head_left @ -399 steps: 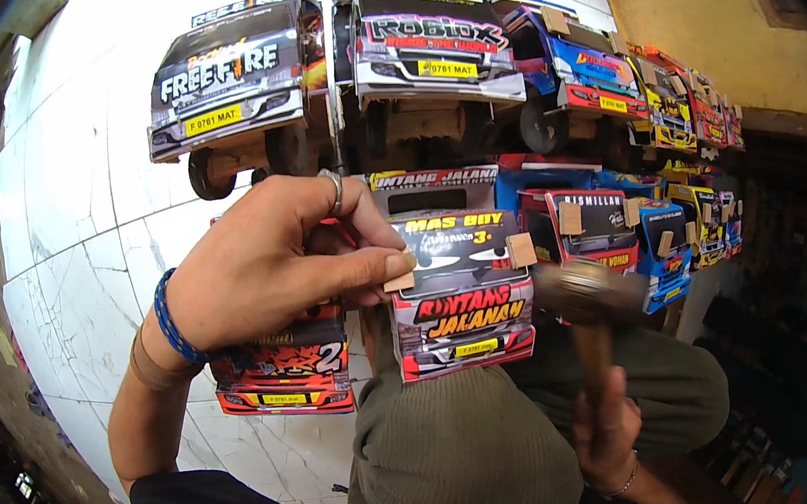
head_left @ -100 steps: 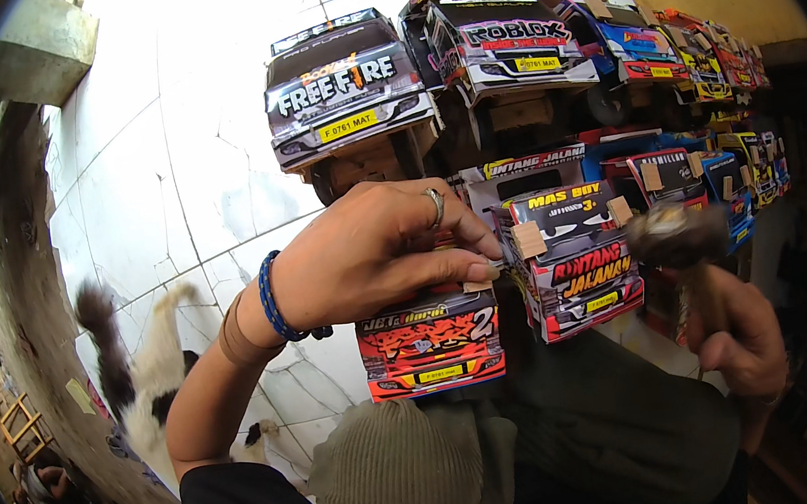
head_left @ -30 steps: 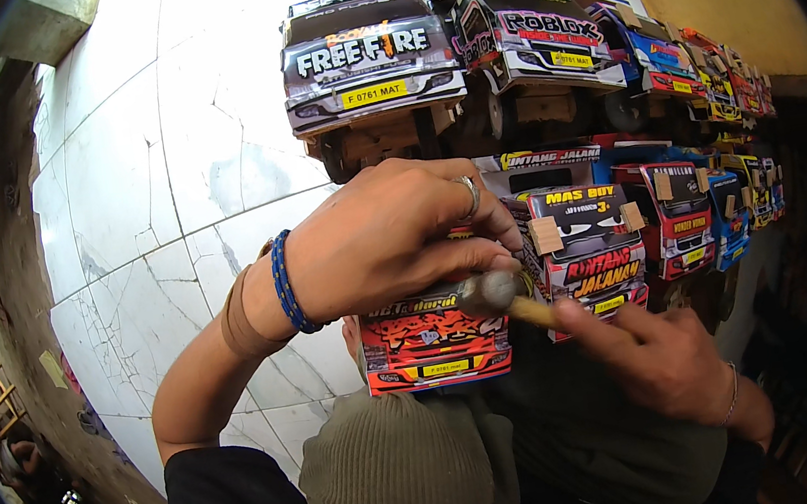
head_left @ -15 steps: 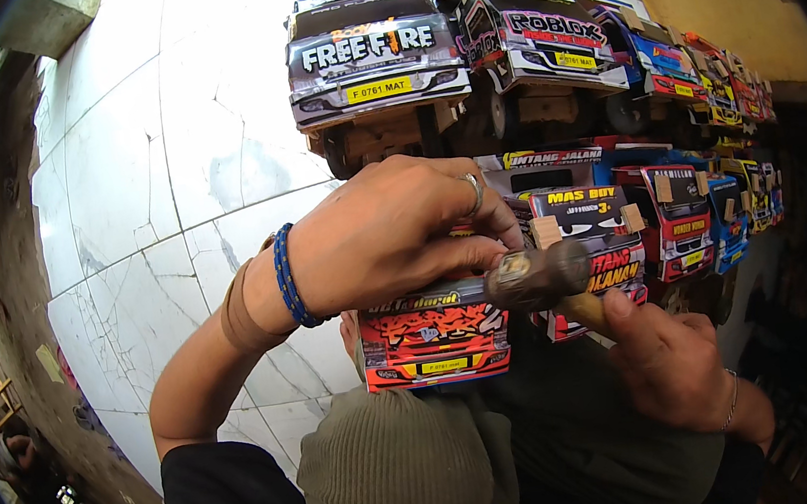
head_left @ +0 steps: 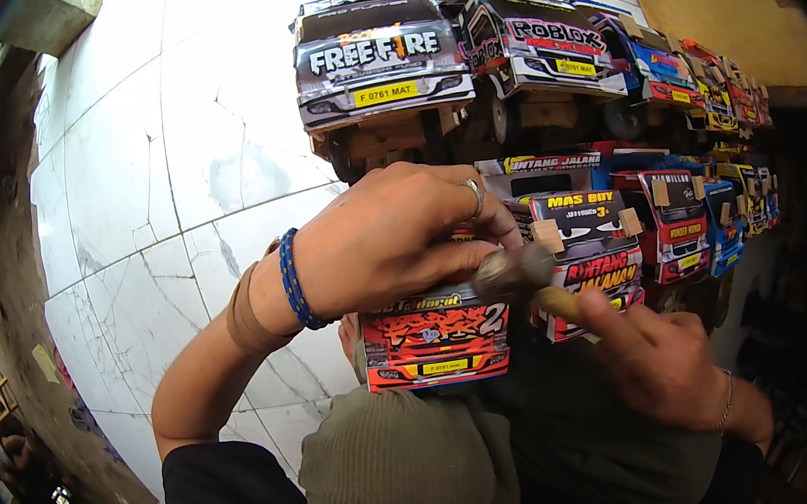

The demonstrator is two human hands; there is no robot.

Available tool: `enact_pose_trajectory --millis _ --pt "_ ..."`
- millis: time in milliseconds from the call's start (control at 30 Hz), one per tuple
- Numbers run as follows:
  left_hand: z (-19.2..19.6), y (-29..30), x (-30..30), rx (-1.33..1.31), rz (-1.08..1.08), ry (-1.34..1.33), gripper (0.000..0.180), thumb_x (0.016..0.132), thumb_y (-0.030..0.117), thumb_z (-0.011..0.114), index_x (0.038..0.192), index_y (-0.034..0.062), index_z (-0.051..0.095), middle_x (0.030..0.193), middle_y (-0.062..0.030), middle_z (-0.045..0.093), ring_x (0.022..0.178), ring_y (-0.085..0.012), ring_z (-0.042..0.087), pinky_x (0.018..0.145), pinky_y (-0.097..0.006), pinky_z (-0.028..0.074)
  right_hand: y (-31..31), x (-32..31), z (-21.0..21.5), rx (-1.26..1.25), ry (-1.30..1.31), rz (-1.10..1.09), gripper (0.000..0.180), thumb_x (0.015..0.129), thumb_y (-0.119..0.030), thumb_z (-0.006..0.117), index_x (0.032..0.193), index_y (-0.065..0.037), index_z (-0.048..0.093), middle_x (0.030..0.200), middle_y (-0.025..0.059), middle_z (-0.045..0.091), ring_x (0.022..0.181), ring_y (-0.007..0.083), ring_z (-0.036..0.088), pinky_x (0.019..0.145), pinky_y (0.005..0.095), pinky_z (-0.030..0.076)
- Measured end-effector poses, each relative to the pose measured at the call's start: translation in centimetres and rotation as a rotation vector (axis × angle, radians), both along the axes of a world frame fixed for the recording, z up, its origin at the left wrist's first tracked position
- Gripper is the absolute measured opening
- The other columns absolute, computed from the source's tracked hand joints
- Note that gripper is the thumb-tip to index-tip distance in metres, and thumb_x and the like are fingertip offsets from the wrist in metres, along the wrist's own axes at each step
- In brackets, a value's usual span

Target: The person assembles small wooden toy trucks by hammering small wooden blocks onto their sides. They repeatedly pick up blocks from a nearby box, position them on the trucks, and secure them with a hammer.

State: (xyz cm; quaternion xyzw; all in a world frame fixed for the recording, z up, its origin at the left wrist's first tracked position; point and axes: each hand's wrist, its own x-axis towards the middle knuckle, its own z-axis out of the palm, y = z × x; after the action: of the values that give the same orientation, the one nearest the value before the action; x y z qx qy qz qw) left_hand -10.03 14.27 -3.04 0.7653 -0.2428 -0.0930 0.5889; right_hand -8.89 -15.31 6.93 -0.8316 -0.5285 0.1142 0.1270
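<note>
A toy truck [head_left: 435,345] with an orange-and-black printed front and a yellow plate stands just in front of my knees. My left hand [head_left: 382,239] rests over its top, thumb and fingers pinched together. Whatever sits between those fingertips is hidden. In my right hand [head_left: 664,366] is a hammer [head_left: 517,272], gripped by its wooden handle. Its dark, slightly blurred head is right beside my left thumb, above the truck's upper right edge; whether it touches anything I cannot tell.
More toy trucks line up to the right, including a black-and-red one [head_left: 584,265] with small wooden blocks on its front and a red one [head_left: 665,235]. A grey truck [head_left: 378,64] and a black-and-white one [head_left: 549,45] stand farther back on the cracked white tiles [head_left: 117,217].
The hammer head has moved left and slightly up, closer to my left fingertips, with my right hand following. My left hand and the orange truck have hardly moved.
</note>
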Motion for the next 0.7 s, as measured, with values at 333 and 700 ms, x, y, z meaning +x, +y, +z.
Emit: enact_pose_trajectory --millis 333,700 --pt "0.1 0.1 0.0 0.012 -0.002 0.0 0.018 0.093 0.018 0.075 0.107 0.0058 0.075 0.093 -0.0106 0.069 0.087 -0.029 0.071 0.076 -0.037 0.054 0.5 0.0 0.1 0.013 -0.016 -0.001 0.077 0.074 -0.005 0.072 0.149 -0.012 0.056 0.073 -0.0036 0.047 0.054 0.0093 0.044 0.044 0.0279 0.045" --pt "1.5 -0.2 -0.4 0.157 0.043 0.068 0.027 0.088 0.029 0.08 0.111 0.0165 0.082 0.078 -0.0016 0.058 0.075 -0.0157 0.059 0.068 -0.033 0.049 -5.2 0.0 0.1 0.501 0.209 -0.522 0.071 0.102 -0.036 0.057 0.155 0.005 0.034 0.065 0.0013 0.049 0.053 0.0116 0.042 0.049 0.0316 0.038"
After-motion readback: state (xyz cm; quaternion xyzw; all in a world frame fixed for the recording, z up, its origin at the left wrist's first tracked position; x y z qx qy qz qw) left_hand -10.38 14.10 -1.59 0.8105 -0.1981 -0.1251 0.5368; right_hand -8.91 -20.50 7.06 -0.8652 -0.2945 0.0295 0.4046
